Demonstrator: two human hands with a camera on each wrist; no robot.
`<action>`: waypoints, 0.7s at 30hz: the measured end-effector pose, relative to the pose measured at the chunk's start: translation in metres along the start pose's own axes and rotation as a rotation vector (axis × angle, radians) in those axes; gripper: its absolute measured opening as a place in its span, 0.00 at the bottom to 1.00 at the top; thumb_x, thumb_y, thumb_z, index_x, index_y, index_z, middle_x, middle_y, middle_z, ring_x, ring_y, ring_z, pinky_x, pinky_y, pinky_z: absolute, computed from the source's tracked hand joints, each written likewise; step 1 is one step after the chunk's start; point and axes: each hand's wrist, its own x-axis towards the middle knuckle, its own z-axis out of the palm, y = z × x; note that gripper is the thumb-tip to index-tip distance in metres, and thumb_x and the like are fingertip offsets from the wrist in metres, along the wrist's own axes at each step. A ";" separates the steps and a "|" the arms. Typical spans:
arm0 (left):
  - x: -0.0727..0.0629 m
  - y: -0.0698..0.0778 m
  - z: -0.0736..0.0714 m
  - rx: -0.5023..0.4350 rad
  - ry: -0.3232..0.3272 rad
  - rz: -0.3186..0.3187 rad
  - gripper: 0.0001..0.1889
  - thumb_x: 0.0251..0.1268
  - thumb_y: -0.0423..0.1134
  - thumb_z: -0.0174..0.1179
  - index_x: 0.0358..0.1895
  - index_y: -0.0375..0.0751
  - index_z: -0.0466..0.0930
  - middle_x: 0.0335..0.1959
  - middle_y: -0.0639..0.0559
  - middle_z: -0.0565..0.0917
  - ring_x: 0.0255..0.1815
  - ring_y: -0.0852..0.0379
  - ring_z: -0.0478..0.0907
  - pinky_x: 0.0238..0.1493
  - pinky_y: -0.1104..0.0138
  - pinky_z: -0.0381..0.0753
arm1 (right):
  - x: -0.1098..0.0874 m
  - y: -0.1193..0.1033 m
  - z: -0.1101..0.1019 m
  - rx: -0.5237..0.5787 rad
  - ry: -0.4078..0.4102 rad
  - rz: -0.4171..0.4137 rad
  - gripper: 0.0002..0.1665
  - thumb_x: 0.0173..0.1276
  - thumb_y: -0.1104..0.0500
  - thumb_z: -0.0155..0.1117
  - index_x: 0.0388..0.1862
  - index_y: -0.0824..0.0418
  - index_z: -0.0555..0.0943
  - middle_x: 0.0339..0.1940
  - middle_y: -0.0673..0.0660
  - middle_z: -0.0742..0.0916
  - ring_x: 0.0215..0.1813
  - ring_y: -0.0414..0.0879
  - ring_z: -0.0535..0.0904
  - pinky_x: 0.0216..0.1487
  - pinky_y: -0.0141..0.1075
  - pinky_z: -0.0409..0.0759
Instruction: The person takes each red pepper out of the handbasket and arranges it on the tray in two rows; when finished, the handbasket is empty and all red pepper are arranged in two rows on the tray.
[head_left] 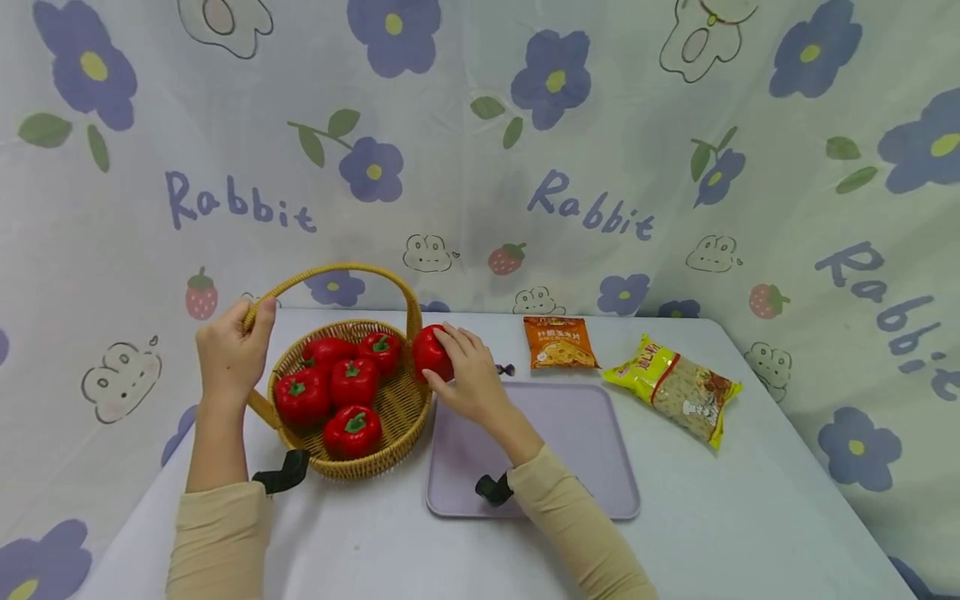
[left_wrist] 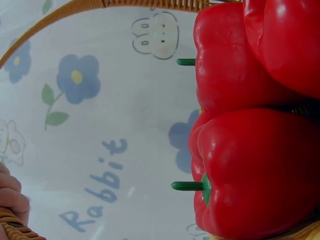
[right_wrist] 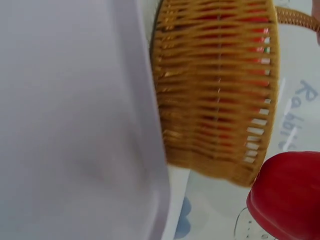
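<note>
A wicker basket (head_left: pixel 405 417) with several red bell peppers (head_left: pixel 302 397) in it stands on the left of the table. My left hand (head_left: pixel 234 346) grips its tall handle (head_left: pixel 341 268) on the left side. At the basket's right rim my right hand (head_left: pixel 471 371) holds another red bell pepper (head_left: pixel 432 353), fingers on its top and right side. In the right wrist view that bell pepper (right_wrist: pixel 287 195) is beside the rim of the basket (right_wrist: pixel 215 90). The left wrist view shows bell peppers (left_wrist: pixel 255 170) with green stems up close, and fingers of the left hand (left_wrist: pixel 12 192) around the handle.
A lilac tray (head_left: pixel 555 433) lies right of the basket, under my right forearm. Behind it are a small dark wrapped piece (head_left: pixel 506 369) and an orange snack packet (head_left: pixel 559 342). A yellow, partly clear food bag (head_left: pixel 678 390) lies to the right. A printed cloth hangs behind the table.
</note>
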 end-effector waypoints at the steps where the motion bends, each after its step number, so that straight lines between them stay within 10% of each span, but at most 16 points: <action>1: 0.000 0.000 0.000 0.002 -0.003 -0.005 0.24 0.64 0.52 0.52 0.15 0.40 0.60 0.10 0.50 0.59 0.13 0.60 0.51 0.15 0.70 0.48 | -0.001 0.002 0.000 0.005 0.001 0.012 0.33 0.60 0.49 0.62 0.62 0.58 0.69 0.63 0.58 0.72 0.62 0.53 0.65 0.57 0.48 0.65; 21: -0.001 0.001 -0.001 0.008 -0.024 -0.050 0.25 0.65 0.53 0.51 0.15 0.40 0.60 0.10 0.48 0.60 0.14 0.58 0.53 0.15 0.70 0.50 | -0.018 0.041 0.004 -0.049 -0.030 0.124 0.31 0.58 0.51 0.63 0.60 0.60 0.71 0.62 0.59 0.73 0.59 0.56 0.67 0.55 0.51 0.67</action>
